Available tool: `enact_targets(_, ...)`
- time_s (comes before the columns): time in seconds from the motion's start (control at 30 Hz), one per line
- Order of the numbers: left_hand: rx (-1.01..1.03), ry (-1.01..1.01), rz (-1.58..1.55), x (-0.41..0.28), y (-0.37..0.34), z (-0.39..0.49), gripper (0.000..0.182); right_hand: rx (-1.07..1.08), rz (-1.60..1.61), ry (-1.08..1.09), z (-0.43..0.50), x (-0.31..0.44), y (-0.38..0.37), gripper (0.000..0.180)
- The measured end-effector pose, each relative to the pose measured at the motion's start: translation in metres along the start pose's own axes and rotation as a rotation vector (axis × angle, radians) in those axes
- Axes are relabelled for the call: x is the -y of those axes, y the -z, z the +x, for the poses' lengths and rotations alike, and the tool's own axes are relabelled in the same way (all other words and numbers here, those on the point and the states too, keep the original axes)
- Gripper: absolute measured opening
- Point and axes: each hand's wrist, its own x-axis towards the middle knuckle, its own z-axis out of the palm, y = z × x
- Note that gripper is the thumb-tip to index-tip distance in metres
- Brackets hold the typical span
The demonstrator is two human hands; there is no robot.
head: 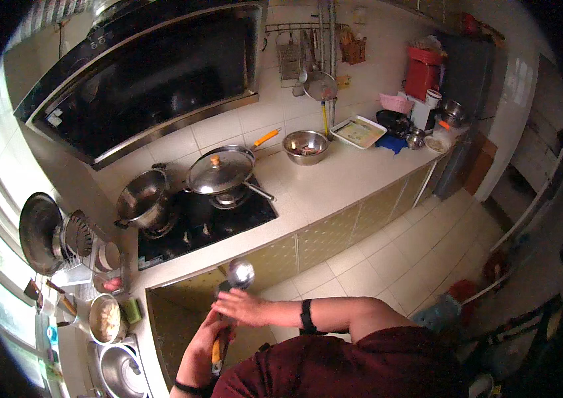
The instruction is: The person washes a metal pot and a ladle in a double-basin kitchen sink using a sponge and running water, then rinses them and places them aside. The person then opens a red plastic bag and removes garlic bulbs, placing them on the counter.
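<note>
My left hand [210, 329] grips a long-handled metal utensil, likely a ladle, whose orange-and-metal handle [217, 350] sticks out below the fist. Above the hands shows its shiny round head [240, 273]. A dark piece beside this head is too blurred to name. My right hand [239, 306] crosses from the right, its fingers laid over the utensil's shaft close to my left hand. Whether it grips the shaft is hidden. Both hands are in front of the counter's edge, below the black gas hob [212, 224].
A lidded frying pan [222, 171] and a two-handled pot [143, 199] sit on the hob. Further right, a steel bowl [305, 148] and a white tray [358, 132] stand on the counter. A pot of pale food [107, 318] is near the sink [121, 373]. The range hood [152, 84] hangs above.
</note>
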Motion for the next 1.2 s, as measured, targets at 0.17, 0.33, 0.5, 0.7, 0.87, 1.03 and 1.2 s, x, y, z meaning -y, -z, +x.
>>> enact_targets(0.17, 0.227, 0.125, 0.057, -0.029, -0.114, 0.096, 0.048, -0.200, -0.084, -0.311, -0.084, -0.081, 0.072, 0.055)
enact_targets(0.33, 0.589, 0.126, 0.186, -0.053, -0.193, 0.168, 0.045, -0.258, -0.033, -0.586, -0.145, -0.122, 0.154, 0.055)
enact_targets(0.5, 0.820, 0.008, 0.073, -0.044, -0.236, 0.247, 0.044, -0.473, -0.249, -0.495, -0.180, -0.163, 0.217, 0.039)
enact_targets(0.7, 0.552, -0.903, 0.842, -0.055, -0.255, 0.326, 0.046, -0.418, -0.022, -0.787, -0.195, -0.231, 0.232, 0.014)
enact_targets(0.87, 0.668, -0.539, 0.475, -0.113, -0.273, 0.376, 0.033, -0.409, 0.499, -1.020, -0.163, -0.302, 0.230, 0.019)
enact_targets(1.03, 0.692, -0.365, 0.383, -0.187, -0.265, 0.440, 0.027, -0.483, 0.786, -0.837, -0.117, -0.379, 0.244, 0.016)
enact_targets(1.2, 0.378, -0.479, 0.345, -0.237, -0.275, 0.487, 0.022, -0.763, 0.578, -0.960, -0.111, -0.447, 0.272, 0.019)
